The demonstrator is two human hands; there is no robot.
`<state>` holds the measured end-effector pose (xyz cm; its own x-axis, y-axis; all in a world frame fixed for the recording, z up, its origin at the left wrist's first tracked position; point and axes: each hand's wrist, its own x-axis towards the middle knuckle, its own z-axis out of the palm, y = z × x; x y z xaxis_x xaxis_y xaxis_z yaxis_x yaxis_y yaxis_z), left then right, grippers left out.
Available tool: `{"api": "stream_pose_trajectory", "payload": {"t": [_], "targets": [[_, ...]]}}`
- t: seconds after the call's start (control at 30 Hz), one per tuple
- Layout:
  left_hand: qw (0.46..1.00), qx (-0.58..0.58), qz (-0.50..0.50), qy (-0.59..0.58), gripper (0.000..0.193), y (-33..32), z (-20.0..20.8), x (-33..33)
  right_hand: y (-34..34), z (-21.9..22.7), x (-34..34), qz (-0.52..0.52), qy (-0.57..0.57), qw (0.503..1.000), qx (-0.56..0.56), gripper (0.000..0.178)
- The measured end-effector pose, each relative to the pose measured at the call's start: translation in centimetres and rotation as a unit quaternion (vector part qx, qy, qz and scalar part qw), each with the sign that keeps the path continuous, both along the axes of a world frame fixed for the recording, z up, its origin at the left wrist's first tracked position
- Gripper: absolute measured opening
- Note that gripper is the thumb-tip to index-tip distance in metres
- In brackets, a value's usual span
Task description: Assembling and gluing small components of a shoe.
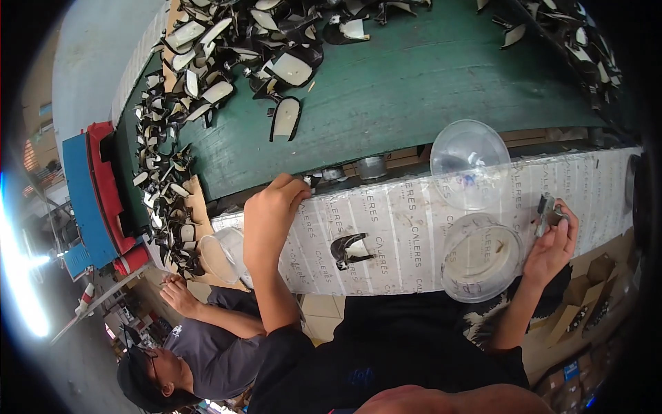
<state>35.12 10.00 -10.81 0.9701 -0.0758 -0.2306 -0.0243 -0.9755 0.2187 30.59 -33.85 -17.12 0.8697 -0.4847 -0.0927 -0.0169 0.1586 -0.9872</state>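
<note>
My left hand [270, 210] reaches to the far edge of the paper-covered ledge [407, 228], its fingers bent together. By the fingertips is a small dark bit [312, 181]; whatever is between the fingers is mostly hidden. At the right end of the ledge, my right hand [552, 241] grips a small grey metal piece [549, 212] between thumb and fingers. Between the hands a single black shoe-heel piece with a cream face [352, 250] lies on the ledge. Two transparent round tubs, one farther [470, 148] and one nearer [452, 276], stand left of my right hand.
Beyond the ledge runs a green conveyor belt [386, 103], with many similar pieces [289, 69] heaped at its left and far right. Another transparent tub [219, 257] stands left of my forearm. A co-worker [214, 345] sits at the left, near red and blue bins [103, 186].
</note>
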Motion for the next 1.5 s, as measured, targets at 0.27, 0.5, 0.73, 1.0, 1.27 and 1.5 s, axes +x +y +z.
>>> {"api": "stream_pose_trajectory", "payload": {"t": [0.27,0.5,0.73,1.0,1.27,1.5], "targets": [[0.997,-0.048,-0.061,-0.028,0.007,-1.7,-1.0,1.3,0.0,-0.2,0.0,-0.007,0.003,1.0,-0.011,0.02],[0.974,-0.164,0.073,-0.136,0.009,-1.2,-0.4,-0.1,0.3,-0.2,0.3,-0.002,-0.006,1.0,0.012,0.02],[0.925,-0.331,0.107,-0.153,0.025,-0.3,1.3,-6.9,0.7,0.2,1.0,0.031,-0.053,0.997,0.036,0.02],[0.939,-0.284,0.013,-0.194,0.032,-3.7,-1.8,-13.0,1.0,0.5,0.8,0.054,-0.098,0.986,0.126,0.02],[0.914,-0.275,0.006,-0.298,0.027,-6.1,-2.2,-16.6,-2.8,-0.7,-1.2,0.017,-0.157,0.911,0.38,0.024],[0.664,-0.711,0.209,-0.096,0.054,-9.2,-1.2,-23.3,3.7,7.6,-15.5,0.085,-0.16,0.973,0.144,0.023]]}}
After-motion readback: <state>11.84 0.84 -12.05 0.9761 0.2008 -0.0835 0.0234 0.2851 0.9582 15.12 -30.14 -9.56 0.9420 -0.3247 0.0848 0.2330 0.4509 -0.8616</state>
